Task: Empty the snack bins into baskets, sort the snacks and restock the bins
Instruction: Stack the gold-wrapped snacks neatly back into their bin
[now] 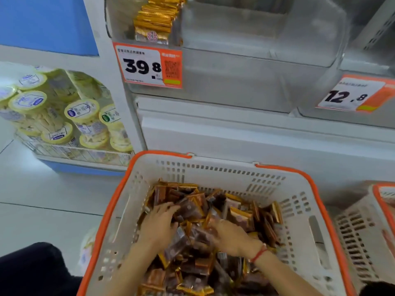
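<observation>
A white basket with an orange rim [224, 169] stands on the floor below me, heaped with gold-and-brown snack packets [239, 212]. My left hand [159, 223] lies in the pile with its fingers spread over packets at the left. My right hand [230, 236], a red string at its wrist, reaches in from the right with fingers curled into the packets; its fingertips are blurred. Above, a clear shelf bin [128, 22] holds a neat row of the same gold packets [156, 20]. The clear bin [256, 60] beside it looks empty.
Price tags reading 39.8 [147, 65] and 12.8 [352, 95] hang on the bins. A second orange-rimmed basket [363, 227] stands at the right. Yellow-lidded tubs [64, 116] fill a low rack at the left. My dark-clothed knee [32, 268] is at lower left.
</observation>
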`<state>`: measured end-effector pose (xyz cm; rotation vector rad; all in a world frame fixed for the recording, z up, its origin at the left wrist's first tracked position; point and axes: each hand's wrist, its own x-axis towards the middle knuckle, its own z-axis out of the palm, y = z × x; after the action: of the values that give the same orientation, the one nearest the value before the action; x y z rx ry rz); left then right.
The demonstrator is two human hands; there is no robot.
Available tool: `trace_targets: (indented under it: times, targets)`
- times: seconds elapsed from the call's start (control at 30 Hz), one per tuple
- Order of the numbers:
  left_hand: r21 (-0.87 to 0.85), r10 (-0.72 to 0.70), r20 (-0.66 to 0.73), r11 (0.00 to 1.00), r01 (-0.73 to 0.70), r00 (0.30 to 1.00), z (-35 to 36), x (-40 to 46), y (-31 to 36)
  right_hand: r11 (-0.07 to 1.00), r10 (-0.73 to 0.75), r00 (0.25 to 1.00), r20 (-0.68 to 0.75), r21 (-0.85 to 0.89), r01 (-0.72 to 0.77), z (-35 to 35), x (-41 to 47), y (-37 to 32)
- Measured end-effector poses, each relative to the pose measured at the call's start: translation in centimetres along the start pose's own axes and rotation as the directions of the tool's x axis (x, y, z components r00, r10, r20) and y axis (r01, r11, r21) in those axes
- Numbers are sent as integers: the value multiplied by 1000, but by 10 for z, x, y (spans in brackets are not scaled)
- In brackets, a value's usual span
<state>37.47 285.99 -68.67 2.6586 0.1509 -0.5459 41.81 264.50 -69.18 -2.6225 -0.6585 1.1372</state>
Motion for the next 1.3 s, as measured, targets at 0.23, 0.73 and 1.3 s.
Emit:
trace_targets:
  times: [0.23, 0.73, 1.3]
  targets:
    - [102, 25, 296, 993, -58, 955, 39, -5, -21, 986, -145, 989, 4, -85, 145, 49, -5, 1]
    - [-899, 22, 418, 153, 410, 908, -38, 0, 33, 495, 251, 920, -302, 857, 146, -43, -48, 8]
    - [-947, 95, 218, 260, 187, 971, -70, -2, 75, 871, -18, 759, -651, 362, 331, -62, -56, -23]
